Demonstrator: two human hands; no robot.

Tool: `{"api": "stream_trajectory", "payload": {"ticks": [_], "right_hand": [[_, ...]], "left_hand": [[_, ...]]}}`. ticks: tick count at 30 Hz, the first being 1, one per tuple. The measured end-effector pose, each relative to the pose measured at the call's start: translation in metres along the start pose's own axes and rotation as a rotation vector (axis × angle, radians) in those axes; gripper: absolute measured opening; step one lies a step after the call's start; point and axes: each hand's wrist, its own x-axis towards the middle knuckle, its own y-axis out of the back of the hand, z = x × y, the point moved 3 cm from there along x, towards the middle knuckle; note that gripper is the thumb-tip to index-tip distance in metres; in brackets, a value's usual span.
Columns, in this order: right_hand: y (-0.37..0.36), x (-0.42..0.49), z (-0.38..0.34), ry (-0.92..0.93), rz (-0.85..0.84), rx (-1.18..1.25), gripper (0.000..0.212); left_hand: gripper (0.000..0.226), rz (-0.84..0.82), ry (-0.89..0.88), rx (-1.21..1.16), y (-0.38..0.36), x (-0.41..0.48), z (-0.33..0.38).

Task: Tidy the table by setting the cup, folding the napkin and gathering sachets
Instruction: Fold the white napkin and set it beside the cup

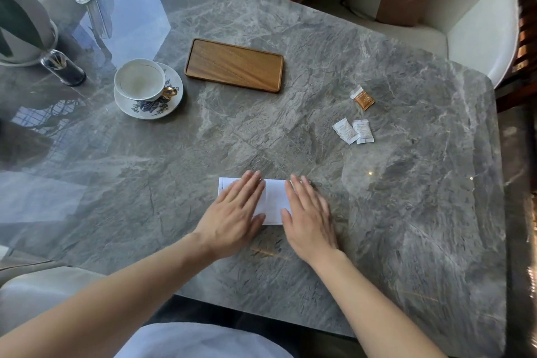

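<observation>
The white paper napkin (273,202) is pressed flat on the desk (319,67) by both spread hands, left hand (234,213) and right hand (309,216), seemingly to set its crease.

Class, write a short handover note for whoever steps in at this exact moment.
Left hand and right hand: both flat and open, pressing the napkin onto the table.
Cup stands on its saucer, left of the empty wooden tray.
Two white sachets and one brown sachet lie loose at right.
Done: cup set, napkin partly folded.
Left: finish the napkin, gather the sachets.
</observation>
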Motion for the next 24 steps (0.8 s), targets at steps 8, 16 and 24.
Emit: {"api": "stream_trajectory", "payload": {"ticks": [8,16,24], "right_hand": [[-0.031,0.004,0.02,-0.04,-0.237,-0.119,0.082],[0.001,0.029,0.037,-0.192,-0.23,-0.076,0.102],[0.023,0.071,0.048,-0.416,-0.343,0.308,0.039]], "left_hand": [[0.088,-0.22,0.026,0.171,-0.031,0.007,-0.021],[0.089,-0.24,-0.017,0.132,-0.027,0.018,-0.014],[0.093,-0.25,-0.052,0.147,-0.025,0.039,-0.028]]}}
